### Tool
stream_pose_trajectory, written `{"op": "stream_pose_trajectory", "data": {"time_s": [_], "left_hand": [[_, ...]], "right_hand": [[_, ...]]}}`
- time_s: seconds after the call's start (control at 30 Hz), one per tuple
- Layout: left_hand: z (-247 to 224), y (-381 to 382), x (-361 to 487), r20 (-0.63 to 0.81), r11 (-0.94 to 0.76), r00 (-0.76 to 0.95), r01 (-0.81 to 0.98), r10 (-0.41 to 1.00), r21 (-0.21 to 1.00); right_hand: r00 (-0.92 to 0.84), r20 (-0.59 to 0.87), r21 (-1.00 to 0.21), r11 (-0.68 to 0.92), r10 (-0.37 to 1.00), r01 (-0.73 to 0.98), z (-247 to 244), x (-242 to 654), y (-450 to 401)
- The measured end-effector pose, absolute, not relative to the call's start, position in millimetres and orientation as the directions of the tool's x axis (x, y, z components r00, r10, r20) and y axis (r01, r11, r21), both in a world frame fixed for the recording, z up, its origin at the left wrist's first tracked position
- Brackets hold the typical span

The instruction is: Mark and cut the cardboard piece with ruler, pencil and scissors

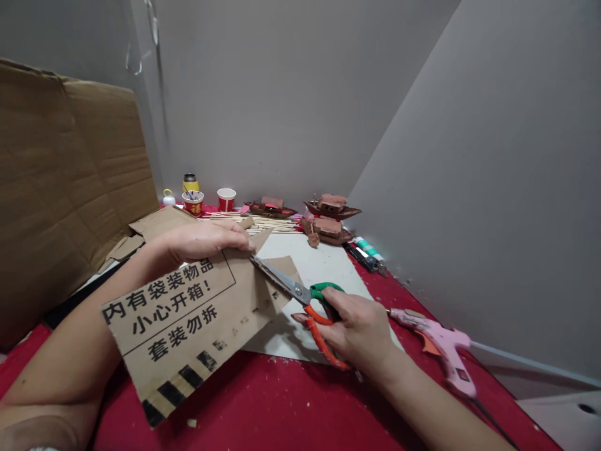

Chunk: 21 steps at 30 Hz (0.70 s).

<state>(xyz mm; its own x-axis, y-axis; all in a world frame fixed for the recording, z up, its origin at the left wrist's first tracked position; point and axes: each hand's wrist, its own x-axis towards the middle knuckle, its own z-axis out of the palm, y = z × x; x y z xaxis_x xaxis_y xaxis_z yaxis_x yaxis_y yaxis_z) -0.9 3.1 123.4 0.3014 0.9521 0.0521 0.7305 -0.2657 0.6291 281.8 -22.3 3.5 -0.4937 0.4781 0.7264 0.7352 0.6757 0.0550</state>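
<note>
A printed piece of brown cardboard (pixel 188 332) with black characters and a striped edge is held up, tilted, above the table. My left hand (pixel 213 241) grips its upper edge, fingers closed on it. My right hand (pixel 354 322) is wrapped round the orange and green handles of a pair of scissors (pixel 300 291). Their blades reach into the cardboard, close to my left fingertips, and a cut flap stands off to the right. Part of the lower blade is hidden by the cardboard. Under it lies a white board (pixel 323 269).
Small brown model boats (pixel 328 230) and thin wooden sticks (pixel 272 224) lie at the back, near paper cups (pixel 226 199) and a yellow bottle (pixel 190 183). A pink glue gun (pixel 441 344) rests at right on the red cloth (pixel 263 401). A large cardboard box (pixel 75 169) stands at left.
</note>
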Motion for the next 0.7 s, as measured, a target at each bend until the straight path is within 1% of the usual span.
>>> {"op": "stream_pose_trajectory", "data": {"time_s": [0.07,0.13,0.3,0.43,0.57,0.7], "left_hand": [[125.0,2.5,-1.6,-0.014,-0.241,0.328,0.720,0.945,0.651],[126.0,1.7,-2.1,-0.039,-0.224,0.335,0.708,0.942,0.669],[125.9,-1.9,-1.8,-0.021,-0.217,0.339,0.648,0.941,0.730],[126.3,-5.7,-0.1,0.014,-0.229,0.326,0.631,0.945,0.741],[127.0,-10.1,0.6,0.012,-0.215,0.323,0.600,0.946,0.771],[127.8,-10.4,-1.4,-0.023,-0.194,0.341,0.588,0.940,0.785]], "right_hand": [[-0.496,0.731,0.055,0.685,0.468,0.727,4.2,281.6,-21.9],[-0.497,0.737,0.059,0.689,0.458,0.722,4.8,281.8,-22.2],[-0.504,0.738,0.066,0.695,0.449,0.716,5.7,284.3,-23.7],[-0.506,0.736,0.071,0.692,0.449,0.718,7.7,285.7,-23.0],[-0.511,0.742,0.085,0.694,0.435,0.715,9.8,284.9,-22.5],[-0.519,0.740,0.086,0.705,0.428,0.704,11.0,284.9,-22.7]]}}
